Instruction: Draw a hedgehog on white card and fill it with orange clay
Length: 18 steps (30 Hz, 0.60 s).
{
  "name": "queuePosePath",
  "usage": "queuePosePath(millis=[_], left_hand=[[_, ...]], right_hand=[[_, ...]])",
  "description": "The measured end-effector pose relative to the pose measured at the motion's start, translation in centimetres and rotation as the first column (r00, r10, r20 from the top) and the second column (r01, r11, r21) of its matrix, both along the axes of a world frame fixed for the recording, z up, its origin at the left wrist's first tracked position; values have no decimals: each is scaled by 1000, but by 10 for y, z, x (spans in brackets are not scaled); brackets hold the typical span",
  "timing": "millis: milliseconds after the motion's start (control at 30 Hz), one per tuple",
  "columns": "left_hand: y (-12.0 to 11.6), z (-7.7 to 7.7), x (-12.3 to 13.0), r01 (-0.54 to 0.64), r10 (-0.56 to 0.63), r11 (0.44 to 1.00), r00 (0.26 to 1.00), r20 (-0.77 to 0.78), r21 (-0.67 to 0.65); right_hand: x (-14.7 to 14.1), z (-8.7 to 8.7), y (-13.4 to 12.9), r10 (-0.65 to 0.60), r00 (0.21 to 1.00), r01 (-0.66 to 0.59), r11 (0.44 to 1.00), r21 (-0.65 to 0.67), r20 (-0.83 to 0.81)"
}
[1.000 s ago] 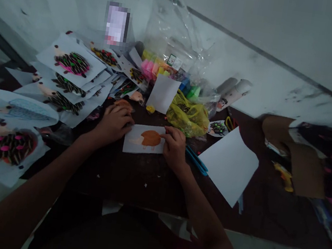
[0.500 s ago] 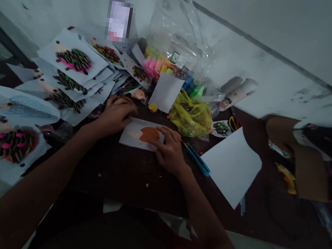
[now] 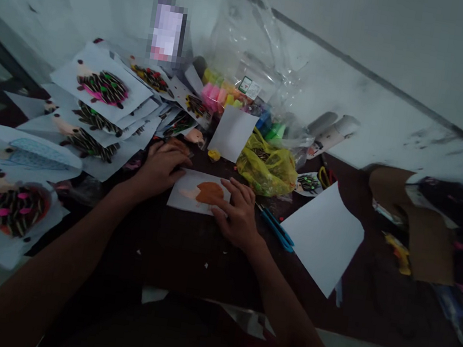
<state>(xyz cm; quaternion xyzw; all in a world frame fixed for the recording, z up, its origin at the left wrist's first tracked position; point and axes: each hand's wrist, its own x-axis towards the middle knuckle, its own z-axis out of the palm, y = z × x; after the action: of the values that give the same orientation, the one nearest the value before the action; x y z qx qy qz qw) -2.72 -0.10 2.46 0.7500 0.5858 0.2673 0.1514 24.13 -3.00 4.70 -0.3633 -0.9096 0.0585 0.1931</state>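
A small white card (image 3: 179, 199) lies on the dark table with a flat orange-brown clay shape (image 3: 210, 192) and a pale pointed snout on it, like a hedgehog. My right hand (image 3: 237, 214) rests over the card's right side, fingers spread and touching the clay edge. At the card's upper left is my left hand (image 3: 161, 168), its thumb apart near the card corner and its fingers bent beside a brown clay lump (image 3: 178, 145). Part of that lump is hidden behind the fingers. A blue-handled cutter or scissors (image 3: 277, 230) lies right of my right hand.
Finished hedgehog pictures (image 3: 103, 85) are piled at the left. Behind the card stand a yellow plastic bag (image 3: 267, 170), a clear bag of coloured clay (image 3: 226, 94) and a blank card (image 3: 233, 133). White paper (image 3: 326, 237) and brown cardboard (image 3: 432, 241) lie to the right.
The view has shifted slightly. My right hand still lies on the card, and my left hand stays by the brown lump with little movement.
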Motion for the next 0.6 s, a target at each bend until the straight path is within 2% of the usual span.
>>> queuePosePath(millis=[200, 367, 500, 600], left_hand=[[0, -1, -2, 5, -5, 1000, 1000, 14, -7], [-1, 1, -4, 23, -23, 1000, 999, 24, -3], [-3, 9, -2, 28, -33, 996, 998, 57, 82], [-2, 15, -4, 22, -45, 985, 990, 131, 169]], right_hand=[[2, -3, 2, 31, 999, -32, 998, 47, 33], [2, -4, 2, -19, 999, 21, 999, 44, -42], [1, -6, 3, -26, 996, 30, 999, 45, -85], [1, -7, 6, -121, 975, 125, 992, 13, -188]])
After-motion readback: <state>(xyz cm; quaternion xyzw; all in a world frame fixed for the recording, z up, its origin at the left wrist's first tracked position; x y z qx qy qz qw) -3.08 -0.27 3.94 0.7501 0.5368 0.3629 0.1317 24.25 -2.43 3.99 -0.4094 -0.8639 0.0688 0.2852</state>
